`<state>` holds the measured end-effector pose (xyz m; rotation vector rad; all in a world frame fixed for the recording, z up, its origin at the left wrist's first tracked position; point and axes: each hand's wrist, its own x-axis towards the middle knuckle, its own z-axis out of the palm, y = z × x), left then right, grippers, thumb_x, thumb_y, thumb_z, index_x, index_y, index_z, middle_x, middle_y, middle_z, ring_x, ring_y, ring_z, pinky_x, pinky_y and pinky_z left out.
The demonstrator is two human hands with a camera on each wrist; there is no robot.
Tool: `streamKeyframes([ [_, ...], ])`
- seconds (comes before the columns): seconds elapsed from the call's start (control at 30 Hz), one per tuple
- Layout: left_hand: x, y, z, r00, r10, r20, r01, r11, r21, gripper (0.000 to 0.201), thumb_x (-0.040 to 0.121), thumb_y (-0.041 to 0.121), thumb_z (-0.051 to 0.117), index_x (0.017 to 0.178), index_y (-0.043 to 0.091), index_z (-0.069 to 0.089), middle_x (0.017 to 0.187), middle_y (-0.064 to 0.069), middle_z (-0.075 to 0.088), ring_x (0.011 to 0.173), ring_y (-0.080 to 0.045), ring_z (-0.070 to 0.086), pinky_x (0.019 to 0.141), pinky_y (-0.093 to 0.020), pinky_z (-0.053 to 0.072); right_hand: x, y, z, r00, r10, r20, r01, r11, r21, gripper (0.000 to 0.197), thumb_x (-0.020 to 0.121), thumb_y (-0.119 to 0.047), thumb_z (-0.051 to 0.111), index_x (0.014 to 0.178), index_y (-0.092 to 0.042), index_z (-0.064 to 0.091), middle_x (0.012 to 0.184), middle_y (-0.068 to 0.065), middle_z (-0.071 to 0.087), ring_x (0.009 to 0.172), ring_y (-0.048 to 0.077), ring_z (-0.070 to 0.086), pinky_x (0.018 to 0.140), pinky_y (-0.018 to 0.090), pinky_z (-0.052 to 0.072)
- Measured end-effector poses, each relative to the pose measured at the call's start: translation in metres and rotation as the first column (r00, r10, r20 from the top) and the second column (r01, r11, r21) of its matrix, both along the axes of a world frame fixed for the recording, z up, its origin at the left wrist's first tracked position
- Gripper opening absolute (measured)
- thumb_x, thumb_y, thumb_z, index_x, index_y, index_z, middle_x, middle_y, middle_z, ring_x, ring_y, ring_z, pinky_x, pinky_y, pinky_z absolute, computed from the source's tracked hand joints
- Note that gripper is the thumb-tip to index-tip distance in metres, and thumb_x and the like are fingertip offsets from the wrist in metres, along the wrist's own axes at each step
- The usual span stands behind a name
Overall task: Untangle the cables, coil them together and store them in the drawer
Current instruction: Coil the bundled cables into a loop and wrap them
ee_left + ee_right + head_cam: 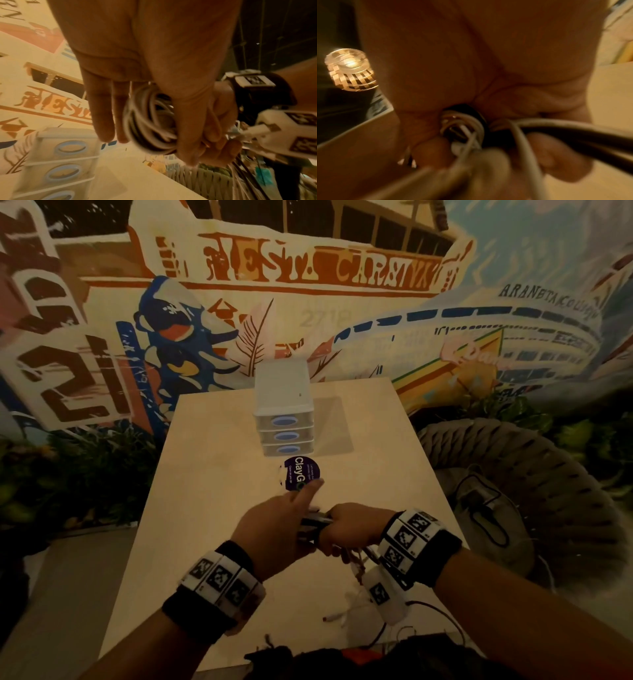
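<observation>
Meanwhile both hands grip coiled cables (150, 121); drawer unit (284, 419) stands closed.

A round purple sticker (298, 474) is lying on the pale table (212, 474). A painted mural (308, 268) is covering the wall behind. A woven rope chair (513, 460) is standing beside the table, and a wicker lamp (349, 70) is glowing overhead.

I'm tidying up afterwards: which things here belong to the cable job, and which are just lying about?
Job:
- coiled bundle of white and black cables, gripped by left hand and right hand
- white three-drawer plastic unit, drawers closed

Lying about:
- round purple ClayGo sticker
- woven rope chair
</observation>
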<state>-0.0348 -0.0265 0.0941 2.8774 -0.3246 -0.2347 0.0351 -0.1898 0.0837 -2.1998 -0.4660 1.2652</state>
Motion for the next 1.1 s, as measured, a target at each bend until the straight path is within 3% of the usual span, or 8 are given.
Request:
streamKeyframes([
  [0.23, -0.003, 0.037, -0.006, 0.990, 0.139, -0.021, -0.136, 0.908, -0.396, 0.124, 0.057, 0.085, 0.073, 0.153, 0.055, 0.000, 0.128, 0.027, 0.049, 0.106, 0.001, 0.058, 0.086, -0.023, 0.054, 0.009, -0.025, 0.002, 0.953, -0.264, -0.145, 0.296, 0.911, 0.287, 0.024, 0.068, -0.019, 0.066, 0.083, 0.000, 0.066, 0.068, 0.012, 0.059, 0.061, 0.024, 0.057, 0.068, 0.037, 0.049],
  [0.37, -0.003, 0.037, -0.014, 0.998, 0.022, -0.061, -0.058, 0.720, -0.691, 0.116, 0.063, 0.066, 0.084, 0.154, 0.052, 0.013, 0.143, 0.035, 0.044, 0.123, 0.002, 0.055, 0.093, -0.022, 0.055, 0.001, -0.020, 0.014, 0.932, -0.186, -0.310, 0.321, 0.820, 0.474, 0.013, 0.068, -0.006, 0.061, 0.080, -0.006, 0.063, 0.082, 0.018, 0.052, 0.062, 0.022, 0.052, 0.060, 0.031, 0.047],
  [0.47, 0.000, 0.020, -0.003, 0.996, -0.049, 0.070, 0.086, 0.580, -0.810, 0.093, 0.071, 0.055, 0.082, 0.150, 0.035, 0.038, 0.146, 0.029, 0.046, 0.136, 0.000, 0.047, 0.108, -0.022, 0.044, -0.004, -0.011, 0.015, 0.926, -0.123, -0.356, 0.313, 0.777, 0.547, 0.041, 0.065, -0.010, 0.065, 0.102, 0.007, 0.062, 0.090, 0.022, 0.055, 0.071, 0.030, 0.054, 0.064, 0.033, 0.051],
  [0.67, -0.003, -0.003, 0.026, 0.992, -0.089, 0.088, 0.104, 0.196, -0.975, 0.036, 0.078, 0.043, 0.080, 0.114, 0.040, 0.073, 0.119, 0.016, 0.072, 0.112, -0.006, 0.067, 0.092, -0.023, 0.054, -0.017, 0.001, 0.028, 0.881, 0.057, -0.470, 0.284, 0.731, 0.621, 0.028, 0.074, -0.004, 0.057, 0.102, 0.000, 0.060, 0.066, 0.000, 0.064, 0.059, 0.013, 0.059, 0.061, 0.025, 0.052],
  [0.8, 0.001, 0.001, 0.026, 0.996, -0.016, 0.087, 0.088, 0.260, -0.961, 0.017, 0.082, 0.021, 0.079, 0.097, 0.013, 0.077, 0.104, -0.012, 0.074, 0.109, -0.035, 0.067, 0.097, -0.053, 0.053, -0.014, 0.004, 0.035, 0.961, 0.085, -0.263, 0.102, 0.776, 0.622, 0.018, 0.087, -0.001, 0.062, 0.102, 0.009, 0.063, 0.077, 0.008, 0.067, 0.069, 0.021, 0.064, 0.072, 0.035, 0.056],
  [0.9, 0.001, 0.003, 0.030, 0.993, 0.051, 0.102, 0.083, 0.293, -0.952, 0.009, 0.085, 0.021, 0.072, 0.092, 0.019, 0.077, 0.096, -0.011, 0.074, 0.097, -0.034, 0.069, 0.089, -0.052, 0.055, -0.014, 0.003, 0.034, 0.974, 0.085, -0.208, 0.050, 0.820, 0.571, 0.010, 0.093, -0.008, 0.065, 0.096, 0.001, 0.066, 0.081, 0.013, 0.067, 0.075, 0.026, 0.064, 0.080, 0.039, 0.054],
  [1.0, 0.004, 0.007, 0.033, 0.989, 0.122, 0.084, 0.050, 0.265, -0.963, 0.006, 0.095, 0.006, 0.065, 0.098, 0.002, 0.069, 0.095, -0.018, 0.072, 0.085, -0.024, 0.072, 0.080, -0.040, 0.059, -0.013, 0.001, 0.028, 0.992, 0.094, -0.083, -0.049, 0.901, 0.431, 0.027, 0.098, -0.024, 0.066, 0.100, 0.003, 0.065, 0.083, 0.007, 0.066, 0.080, 0.020, 0.062, 0.086, 0.038, 0.053],
  [1.1, 0.006, 0.014, 0.026, 0.987, 0.159, -0.008, -0.035, 0.167, -0.985, 0.012, 0.099, 0.005, 0.059, 0.104, -0.005, 0.062, 0.099, -0.026, 0.069, 0.084, -0.028, 0.071, 0.081, -0.054, 0.059, -0.015, -0.002, 0.024, 0.983, 0.044, -0.175, 0.029, 0.917, 0.397, 0.029, 0.103, -0.028, 0.055, 0.120, -0.004, 0.059, 0.089, 0.003, 0.063, 0.084, 0.017, 0.064, 0.086, 0.033, 0.056],
])
